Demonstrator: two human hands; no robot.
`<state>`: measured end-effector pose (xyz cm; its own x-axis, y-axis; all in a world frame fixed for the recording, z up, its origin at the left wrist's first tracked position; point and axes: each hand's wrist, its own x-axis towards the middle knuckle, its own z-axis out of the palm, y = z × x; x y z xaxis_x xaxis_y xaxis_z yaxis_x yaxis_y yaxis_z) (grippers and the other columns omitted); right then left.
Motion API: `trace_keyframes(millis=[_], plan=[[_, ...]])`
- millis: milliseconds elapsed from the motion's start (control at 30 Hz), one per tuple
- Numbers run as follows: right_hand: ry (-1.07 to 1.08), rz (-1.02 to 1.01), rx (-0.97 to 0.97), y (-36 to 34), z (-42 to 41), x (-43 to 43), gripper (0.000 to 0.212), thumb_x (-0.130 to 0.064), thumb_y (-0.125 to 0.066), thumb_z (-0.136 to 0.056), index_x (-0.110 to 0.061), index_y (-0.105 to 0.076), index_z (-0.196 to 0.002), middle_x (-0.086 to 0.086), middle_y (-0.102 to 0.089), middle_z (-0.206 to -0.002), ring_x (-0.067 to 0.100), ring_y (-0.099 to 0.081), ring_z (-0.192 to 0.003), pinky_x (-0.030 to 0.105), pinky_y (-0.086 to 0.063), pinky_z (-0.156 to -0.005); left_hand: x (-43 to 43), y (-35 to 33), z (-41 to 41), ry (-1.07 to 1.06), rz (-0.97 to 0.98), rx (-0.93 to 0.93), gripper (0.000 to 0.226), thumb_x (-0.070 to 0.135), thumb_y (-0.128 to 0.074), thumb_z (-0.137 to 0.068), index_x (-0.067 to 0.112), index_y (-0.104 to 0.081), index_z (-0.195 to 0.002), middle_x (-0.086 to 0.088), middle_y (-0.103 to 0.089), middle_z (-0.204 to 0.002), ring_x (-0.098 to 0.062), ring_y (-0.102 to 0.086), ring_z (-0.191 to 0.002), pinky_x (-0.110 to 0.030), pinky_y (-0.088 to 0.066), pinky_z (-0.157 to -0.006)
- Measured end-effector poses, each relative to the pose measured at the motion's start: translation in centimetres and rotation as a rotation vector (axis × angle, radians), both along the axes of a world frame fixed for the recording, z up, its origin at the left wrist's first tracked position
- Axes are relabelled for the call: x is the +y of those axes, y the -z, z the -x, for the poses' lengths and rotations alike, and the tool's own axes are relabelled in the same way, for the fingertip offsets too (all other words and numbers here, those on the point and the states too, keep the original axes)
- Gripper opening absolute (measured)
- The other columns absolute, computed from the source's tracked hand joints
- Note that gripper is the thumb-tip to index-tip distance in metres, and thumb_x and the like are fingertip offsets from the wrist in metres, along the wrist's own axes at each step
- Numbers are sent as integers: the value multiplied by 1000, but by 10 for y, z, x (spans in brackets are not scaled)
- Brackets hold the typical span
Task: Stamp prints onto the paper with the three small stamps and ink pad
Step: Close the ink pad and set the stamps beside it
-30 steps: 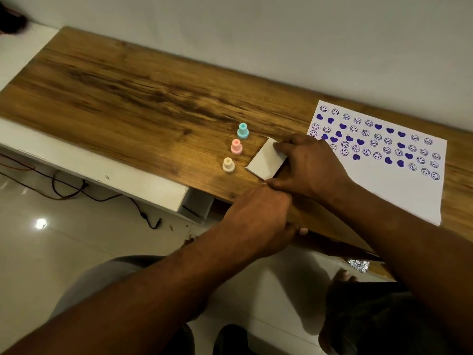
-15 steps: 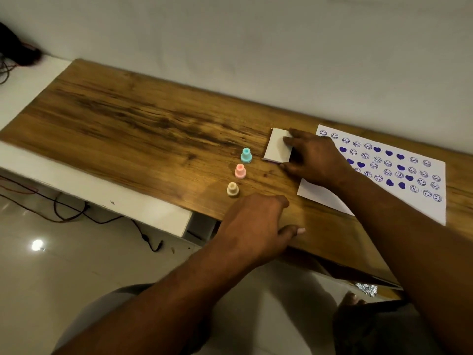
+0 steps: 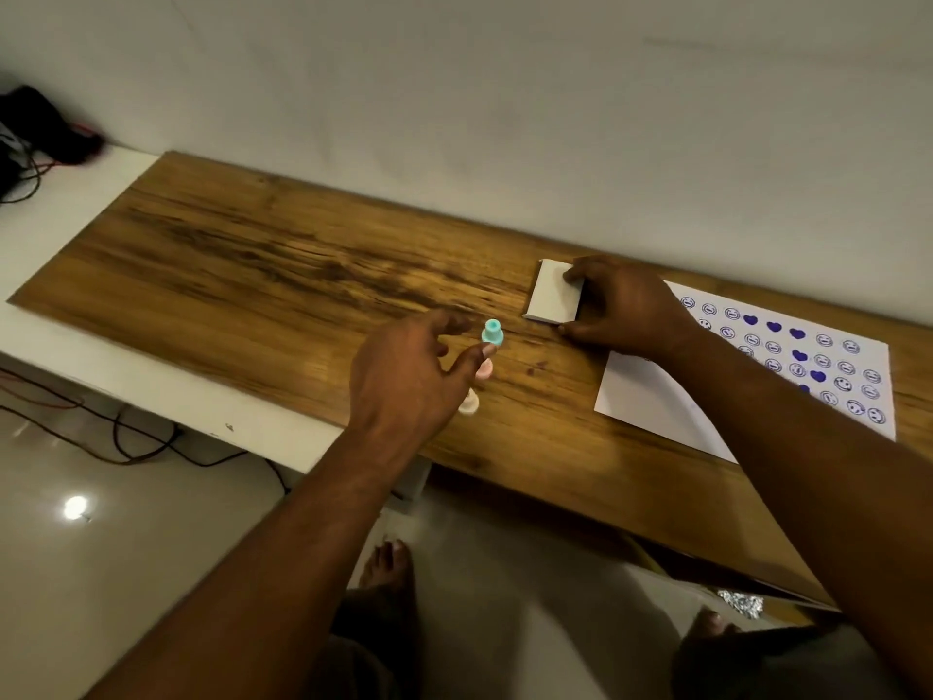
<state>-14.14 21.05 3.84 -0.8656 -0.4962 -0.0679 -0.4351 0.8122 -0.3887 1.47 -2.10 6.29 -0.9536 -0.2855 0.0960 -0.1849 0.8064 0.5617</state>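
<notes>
Three small stamps stand in a row on the wooden tabletop [image 3: 252,265]: a teal stamp [image 3: 492,331], a pink stamp [image 3: 484,369] and a cream stamp [image 3: 469,401], the last two partly hidden behind my left hand [image 3: 404,376]. That hand hovers over them with fingers spread, holding nothing. My right hand [image 3: 623,308] grips the white closed ink pad [image 3: 553,298] by its right side on the table. The white paper [image 3: 651,401] lies to the right, covered with purple smiley and heart prints.
A wall runs close behind the table. A white ledge [image 3: 151,391] runs along the table's left and front, with black gear and cables [image 3: 35,138] at the far left. Below lie the glossy floor and my feet.
My right hand has slid the ink pad away from the stamps toward the wall. My left hand has risen from the table's front edge to hover over the stamps.
</notes>
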Motion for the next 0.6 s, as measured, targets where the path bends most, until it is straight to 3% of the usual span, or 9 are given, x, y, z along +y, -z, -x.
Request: trace_keyframes(millis=[167, 267, 467, 600], plan=[[10, 68, -28, 6, 5, 5, 84, -47, -95, -70, -20, -60, -142, 3, -60, -147, 24, -60, -128, 31, -48, -100, -2, 10, 4, -1, -12, 15, 43, 65, -71, -87, 39, -72, -122, 18, -77, -109, 4, -69, -89, -17, -44, -60], [26, 126, -51, 10, 6, 7, 93, -46, -96, -68, -21, -55, -147, 5, -59, -147, 25, -58, -131, 38, -51, -107, -2, 13, 5, -4, -11, 24, 44, 65, -71, -87, 39, -72, -122, 16, -77, -105, 5, -66, -85, -17, -43, -59], [28, 166, -54, 14, 8, 9, 100, -47, -97, -66, -21, -51, -151, 6, -57, -149, 25, -58, -132, 44, -52, -108, -4, 16, 6, 0, 0, 3, 43, 64, -71, -87, 39, -71, -122, 17, -76, -111, 4, -67, -85, -24, -54, -65], [32, 162, -50, 17, 9, 9, 101, -46, -98, -67, -21, -50, -152, 6, -57, -150, 25, -58, -132, 38, -51, -108, -5, 16, 7, 3, -6, -2, 43, 62, -73, -87, 38, -71, -124, 19, -74, -118, 4, -68, -88, -27, -56, -70]])
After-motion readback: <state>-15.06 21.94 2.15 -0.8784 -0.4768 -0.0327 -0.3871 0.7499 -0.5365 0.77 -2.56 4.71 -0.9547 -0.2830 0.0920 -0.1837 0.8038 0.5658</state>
